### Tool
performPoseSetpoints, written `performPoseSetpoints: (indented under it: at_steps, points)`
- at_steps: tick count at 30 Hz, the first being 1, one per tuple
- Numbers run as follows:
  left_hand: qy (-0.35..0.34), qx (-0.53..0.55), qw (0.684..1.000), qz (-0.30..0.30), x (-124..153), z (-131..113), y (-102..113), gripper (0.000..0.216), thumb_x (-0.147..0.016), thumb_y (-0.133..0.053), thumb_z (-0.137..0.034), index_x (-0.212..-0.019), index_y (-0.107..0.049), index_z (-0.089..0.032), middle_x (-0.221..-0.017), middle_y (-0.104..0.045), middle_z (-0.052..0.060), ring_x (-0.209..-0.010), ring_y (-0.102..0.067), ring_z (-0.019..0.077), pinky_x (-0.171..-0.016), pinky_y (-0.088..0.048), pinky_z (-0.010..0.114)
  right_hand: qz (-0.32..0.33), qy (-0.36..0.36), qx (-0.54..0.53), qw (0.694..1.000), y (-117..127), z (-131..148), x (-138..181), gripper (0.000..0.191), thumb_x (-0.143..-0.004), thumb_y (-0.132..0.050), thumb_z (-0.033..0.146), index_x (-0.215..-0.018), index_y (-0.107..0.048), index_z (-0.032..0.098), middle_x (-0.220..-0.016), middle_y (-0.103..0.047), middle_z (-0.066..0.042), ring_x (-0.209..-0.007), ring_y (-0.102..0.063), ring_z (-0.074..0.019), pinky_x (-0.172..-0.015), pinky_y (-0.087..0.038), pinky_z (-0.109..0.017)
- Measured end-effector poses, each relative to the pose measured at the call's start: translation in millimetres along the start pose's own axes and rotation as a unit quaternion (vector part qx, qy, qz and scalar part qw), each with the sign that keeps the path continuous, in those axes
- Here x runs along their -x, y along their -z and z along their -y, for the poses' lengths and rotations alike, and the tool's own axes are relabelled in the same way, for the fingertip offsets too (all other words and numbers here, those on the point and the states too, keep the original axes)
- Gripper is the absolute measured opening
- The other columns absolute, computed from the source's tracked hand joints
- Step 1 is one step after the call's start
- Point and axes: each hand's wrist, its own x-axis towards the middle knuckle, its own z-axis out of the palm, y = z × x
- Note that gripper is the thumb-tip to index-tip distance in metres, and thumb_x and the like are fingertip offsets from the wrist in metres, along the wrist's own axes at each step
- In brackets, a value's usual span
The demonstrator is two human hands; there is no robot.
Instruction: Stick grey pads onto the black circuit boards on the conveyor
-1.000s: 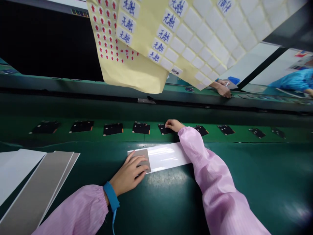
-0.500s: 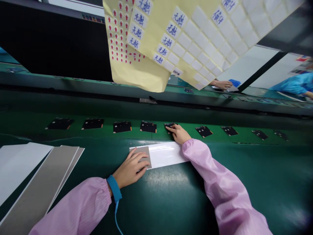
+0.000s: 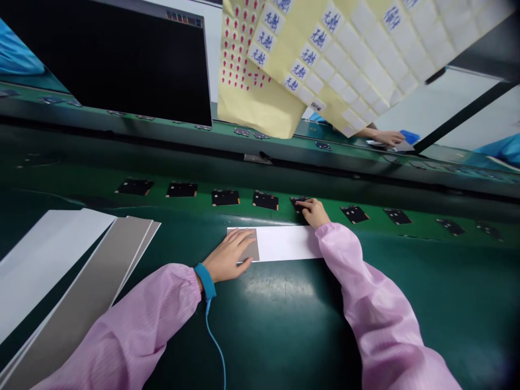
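Note:
My left hand (image 3: 231,254) lies with fingers spread on a small grey piece (image 3: 255,250) at the left end of a white strip (image 3: 287,242). A blue band with a cord circles that wrist. Farther out, my right hand (image 3: 316,213) reaches over the strip's right end. Its outstretched fingers rest on or just over a thin black panel (image 3: 299,201) on the green belt, partly covering it. No grip around the panel shows. Similar black panels, such as one panel (image 3: 265,200) to the left and another panel (image 3: 355,214) to the right, lie in a row.
Long grey and white boards (image 3: 93,271) lie at the left on the green tabletop (image 3: 284,336). A dark screen (image 3: 122,59) and yellow label sheets (image 3: 264,108) hang above the belt. Another person's hand (image 3: 389,137) holds something white and blue beyond.
The view has shifted, so the belt and boards sit differently in it. My left fingers have flattened on the grey piece. My right hand stays at the same black panel.

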Motion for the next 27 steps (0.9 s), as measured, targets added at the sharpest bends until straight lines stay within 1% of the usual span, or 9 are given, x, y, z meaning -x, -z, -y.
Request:
performPoseSetpoints:
  at_steps: [2, 3, 5, 7, 9, 13, 22, 25, 27]
  points:
    - [-0.005, -0.002, 1.000, 0.004, 0.1, 0.4, -0.6, 0.048, -0.081, -0.053, -0.023, -0.128, -0.042, -0.018, -0.138, -0.039, 0.011, -0.129, -0.033, 0.0260, -0.111, -0.024, 0.047, -0.036, 0.035, -0.044, 0.998, 0.5, 29.2, 16.0, 0.034, -0.075, -0.045, 0.010, -0.098, -0.069, 0.015, -0.094, -0.056, -0.011, -0.090, -0.052, -0.0238, -0.088, -0.043, -0.040]
    - [-0.009, -0.002, 1.000, 0.007, 0.1, 0.4, -0.8, 0.048, -0.081, -0.053, -0.023, -0.128, -0.042, -0.019, -0.138, -0.039, 0.010, -0.129, -0.034, 0.0260, -0.111, -0.024, 0.047, -0.021, 0.068, -0.080, 0.994, -1.3, 46.3, 25.8, 0.029, -0.077, -0.045, 0.012, -0.095, -0.067, 0.016, -0.091, -0.056, -0.010, -0.083, -0.053, -0.0212, -0.081, -0.045, -0.037]
    - [-0.012, 0.001, 1.000, 0.007, 0.4, 0.2, -0.8, 0.047, -0.080, -0.053, -0.024, -0.126, -0.044, -0.020, -0.136, -0.041, 0.010, -0.127, -0.036, 0.0262, -0.109, -0.026, 0.047, 0.035, 0.114, -0.149, 0.982, -8.7, 80.5, 45.4, 0.022, -0.080, -0.045, 0.014, -0.090, -0.064, 0.017, -0.082, -0.056, -0.006, -0.071, -0.053, -0.0165, -0.070, -0.046, -0.031]
    - [-0.010, 0.004, 1.000, 0.002, 0.6, -0.3, -0.4, 0.047, -0.079, -0.054, -0.025, -0.125, -0.045, -0.021, -0.135, -0.041, 0.010, -0.126, -0.036, 0.0265, -0.108, -0.028, 0.046, 0.081, 0.133, -0.164, 0.974, -18.8, 107.8, 60.2, 0.015, -0.080, -0.047, 0.013, -0.086, -0.061, 0.016, -0.078, -0.056, -0.005, -0.067, -0.053, -0.0147, -0.067, -0.045, -0.028]
    - [-0.004, 0.003, 1.000, -0.002, 0.8, -0.9, 0.2, 0.046, -0.079, -0.055, -0.026, -0.124, -0.046, -0.020, -0.135, -0.041, 0.010, -0.126, -0.036, 0.0269, -0.107, -0.029, 0.046, 0.101, 0.126, -0.148, 0.976, -28.1, 123.6, 67.7, 0.012, -0.078, -0.049, 0.010, -0.083, -0.058, 0.016, -0.076, -0.056, -0.004, -0.068, -0.052, -0.0144, -0.068, -0.044, -0.028]
    - [0.003, -0.002, 1.000, 0.002, 0.7, -1.4, 0.8, 0.046, -0.078, -0.056, -0.027, -0.122, -0.047, -0.018, -0.136, -0.040, 0.011, -0.126, -0.036, 0.0273, -0.107, -0.029, 0.045, 0.095, 0.096, -0.121, 0.983, -36.3, 128.0, 67.4, 0.010, -0.077, -0.051, 0.008, -0.082, -0.057, 0.015, -0.075, -0.056, -0.004, -0.068, -0.052, -0.0146, -0.068, -0.042, -0.027]
    - [0.001, 0.003, 1.000, -0.003, 0.6, -0.4, -0.9, 0.047, -0.078, -0.055, -0.026, -0.123, -0.045, -0.020, -0.135, -0.041, 0.011, -0.126, -0.036, 0.0282, -0.107, -0.029, 0.047, 0.094, 0.081, -0.101, 0.987, -41.3, 130.0, 65.7, 0.009, -0.080, -0.051, 0.012, -0.075, -0.056, 0.017, -0.072, -0.058, -0.003, -0.066, -0.053, -0.0142, -0.066, -0.041, -0.026]
    - [-0.001, 0.000, 1.000, 0.001, 0.7, -0.7, -0.2, 0.045, -0.079, -0.054, -0.026, -0.122, -0.046, -0.020, -0.136, -0.040, 0.010, -0.126, -0.036, 0.0276, -0.107, -0.029, 0.047, 0.080, 0.097, -0.121, 0.985, -39.2, 121.8, 59.2, 0.009, -0.080, -0.049, 0.012, -0.075, -0.055, 0.017, -0.074, -0.059, -0.004, -0.068, -0.054, -0.0147, -0.067, -0.041, -0.026]
    - [-0.003, -0.003, 1.000, 0.006, 0.7, -0.8, 0.8, 0.044, -0.079, -0.053, -0.026, -0.122, -0.046, -0.020, -0.137, -0.039, 0.010, -0.127, -0.035, 0.0268, -0.108, -0.028, 0.046, 0.054, 0.094, -0.152, 0.982, -32.6, 106.5, 43.3, 0.010, -0.082, -0.048, 0.016, -0.076, -0.056, 0.017, -0.076, -0.060, -0.005, -0.069, -0.055, -0.0149, -0.067, -0.042, -0.026]
